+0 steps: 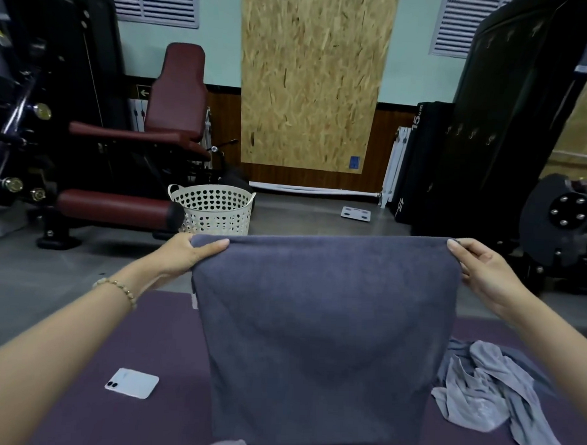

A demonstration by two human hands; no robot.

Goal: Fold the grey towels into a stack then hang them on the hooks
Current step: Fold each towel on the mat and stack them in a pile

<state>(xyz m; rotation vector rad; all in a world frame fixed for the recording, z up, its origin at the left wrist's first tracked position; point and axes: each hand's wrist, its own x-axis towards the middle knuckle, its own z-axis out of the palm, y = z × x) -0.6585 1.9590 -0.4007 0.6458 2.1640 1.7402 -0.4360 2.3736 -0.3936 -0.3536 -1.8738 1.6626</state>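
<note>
1. The left hand [184,256] grips the upper left corner of a dark grey towel [322,323]; the thumb lies across the near face of the cloth and the other fingers are curled behind it.
2. The right hand [483,275] pinches the upper right corner of the same towel; thumb and fingers are closed on the edge.
3. The dark grey towel is held up between the two hands, its top edge stretched level and its body hanging straight down in front of the person; its lower end falls near the bottom of the view, and whether it touches the surface below cannot be told.
4. A beaded bracelet [120,288] sits on the left wrist.
5. Below the towel lies a purple mat [168,334]; on it, to the left, a white phone [132,382] lies camera side up; to the right, a lighter grey towel [479,395] lies crumpled in a heap, partly hidden behind the hanging towel.
6. Beyond the mat, on the grey floor, stands a cream laundry basket [212,208] with heart-shaped holes, just beside a gym machine [176,95] with maroon pads.
7. A chipboard panel [310,83] leans against the far wall; a white bathroom scale [355,213] lies on the floor to its right.
8. At the right, a tall dark panel [509,96] carries a row of small hooks [473,134]; black pads marked "15 cm" [420,160] stand beside it.
</note>
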